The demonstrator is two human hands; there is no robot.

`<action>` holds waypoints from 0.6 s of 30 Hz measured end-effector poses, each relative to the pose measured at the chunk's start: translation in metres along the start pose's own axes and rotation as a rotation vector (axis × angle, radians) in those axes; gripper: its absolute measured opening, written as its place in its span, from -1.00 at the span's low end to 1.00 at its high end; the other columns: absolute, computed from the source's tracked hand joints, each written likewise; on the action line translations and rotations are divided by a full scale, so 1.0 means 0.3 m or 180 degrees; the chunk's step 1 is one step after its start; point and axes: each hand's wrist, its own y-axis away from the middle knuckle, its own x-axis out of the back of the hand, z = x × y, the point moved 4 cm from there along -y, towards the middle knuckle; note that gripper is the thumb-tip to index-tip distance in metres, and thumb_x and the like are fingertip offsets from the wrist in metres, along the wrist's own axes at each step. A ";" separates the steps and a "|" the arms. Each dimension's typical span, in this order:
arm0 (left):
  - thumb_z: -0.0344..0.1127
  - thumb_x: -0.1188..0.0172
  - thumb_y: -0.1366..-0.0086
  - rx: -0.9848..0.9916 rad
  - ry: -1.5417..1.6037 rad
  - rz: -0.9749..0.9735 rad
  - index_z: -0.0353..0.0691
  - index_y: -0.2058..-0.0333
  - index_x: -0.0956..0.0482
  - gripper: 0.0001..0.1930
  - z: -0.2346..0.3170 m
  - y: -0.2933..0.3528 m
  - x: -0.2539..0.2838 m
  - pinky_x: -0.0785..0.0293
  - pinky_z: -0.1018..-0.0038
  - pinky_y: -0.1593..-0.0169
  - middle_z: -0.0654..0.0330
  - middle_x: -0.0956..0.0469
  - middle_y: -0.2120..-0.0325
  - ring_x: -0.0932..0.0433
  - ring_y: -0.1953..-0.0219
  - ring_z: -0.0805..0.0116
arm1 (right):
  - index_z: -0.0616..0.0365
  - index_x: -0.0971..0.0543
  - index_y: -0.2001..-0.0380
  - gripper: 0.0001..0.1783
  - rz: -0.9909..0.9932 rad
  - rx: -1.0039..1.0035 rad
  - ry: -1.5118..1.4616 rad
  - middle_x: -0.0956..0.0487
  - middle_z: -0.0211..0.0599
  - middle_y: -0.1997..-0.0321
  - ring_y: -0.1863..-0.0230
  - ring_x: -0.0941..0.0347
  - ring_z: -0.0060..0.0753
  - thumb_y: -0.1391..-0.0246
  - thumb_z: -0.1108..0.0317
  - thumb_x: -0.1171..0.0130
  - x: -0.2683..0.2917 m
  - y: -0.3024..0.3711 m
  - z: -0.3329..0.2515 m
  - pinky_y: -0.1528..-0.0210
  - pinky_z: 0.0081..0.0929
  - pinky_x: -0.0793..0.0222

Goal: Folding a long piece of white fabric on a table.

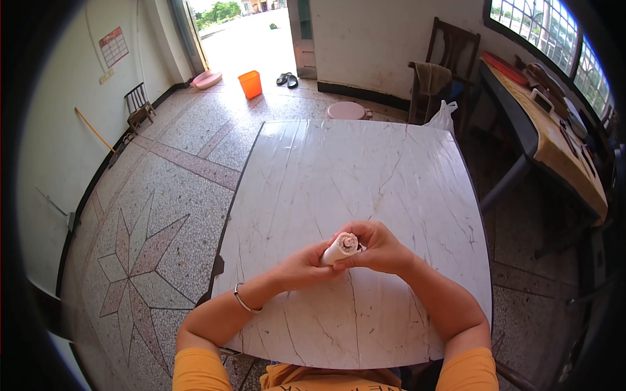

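Observation:
Both of my hands are closed around a short white roll (pixel 336 251) above the middle of the marble-patterned table (pixel 280 195). The roll tilts so that its round end faces up; that end looks rough and pinkish, with a darker spot near its middle. Whether it is cloth or paper I cannot tell. My left hand (pixel 306 266) grips the roll from its left and lower side, and a bangle circles that wrist. From the right, my right hand (pixel 381 251) wraps over it, with the thumb at the near side and the fingers behind. A small white bit shows beside the right fingers.
A white plastic bag (pixel 443 116) hangs at the table's far right corner. Beyond the far edge stand a pink lidded bin (pixel 347 111), an orange bucket (pixel 250 85) and dark slippers (pixel 287 80). A wooden chair (pixel 450 58) and a cluttered side table (pixel 541 130) are at the right.

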 end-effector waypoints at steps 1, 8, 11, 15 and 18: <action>-0.29 -0.22 -0.36 0.0004 -0.0001 0.0019 -0.20 -0.03 -0.44 -0.68 -0.012 -0.004 0.009 -0.37 0.51 -0.01 0.29 -0.49 0.17 -0.43 0.13 0.50 | 0.15 -0.62 0.17 -0.62 0.0168 0.0173 0.0499 -0.64 -0.47 0.25 0.23 -0.52 -0.66 0.09 0.42 -0.52 -0.003 -0.010 -0.004 0.21 -0.64 -0.46; -0.48 -0.21 -0.20 -0.0997 -0.1752 0.0715 -0.25 0.04 -0.51 -0.68 0.055 -0.018 -0.014 -0.44 0.37 -0.02 0.13 -0.60 0.15 -0.55 0.09 0.20 | 0.18 -0.62 0.23 -0.65 0.0589 -0.0004 0.1070 -0.57 -0.54 0.39 0.41 -0.37 -0.71 0.07 0.30 -0.52 -0.010 -0.011 -0.012 0.35 -0.65 -0.35; -0.48 -0.18 -0.22 -0.0923 -0.1153 0.0648 -0.30 0.08 -0.51 -0.73 0.040 -0.020 -0.007 -0.47 0.31 0.00 0.11 -0.61 0.16 -0.57 0.13 0.12 | 0.16 -0.62 0.25 -0.66 0.0569 0.0058 0.0949 -0.57 -0.52 0.40 0.41 -0.37 -0.69 0.08 0.31 -0.52 -0.019 -0.015 -0.008 0.34 -0.63 -0.35; -0.47 -0.16 -0.25 -0.0865 -0.1487 0.0604 -0.25 0.08 -0.53 -0.75 0.006 -0.031 0.017 -0.45 0.29 -0.04 0.13 -0.61 0.14 -0.56 0.09 0.11 | 0.13 -0.62 0.28 -0.68 0.0683 0.0504 0.1498 -0.54 -0.48 0.38 0.41 -0.36 -0.62 0.08 0.32 -0.52 -0.015 -0.017 -0.013 0.34 -0.60 -0.35; -0.46 -0.16 -0.25 -0.1164 -0.1690 0.0824 -0.21 0.11 -0.53 -0.78 0.002 -0.034 0.006 -0.42 0.24 -0.05 0.16 -0.61 0.19 -0.53 0.04 0.13 | 0.10 -0.62 0.30 -0.70 0.0737 0.0777 0.1863 -0.51 -0.43 0.24 0.33 -0.37 -0.57 0.09 0.33 -0.51 -0.012 -0.009 -0.017 0.32 -0.57 -0.34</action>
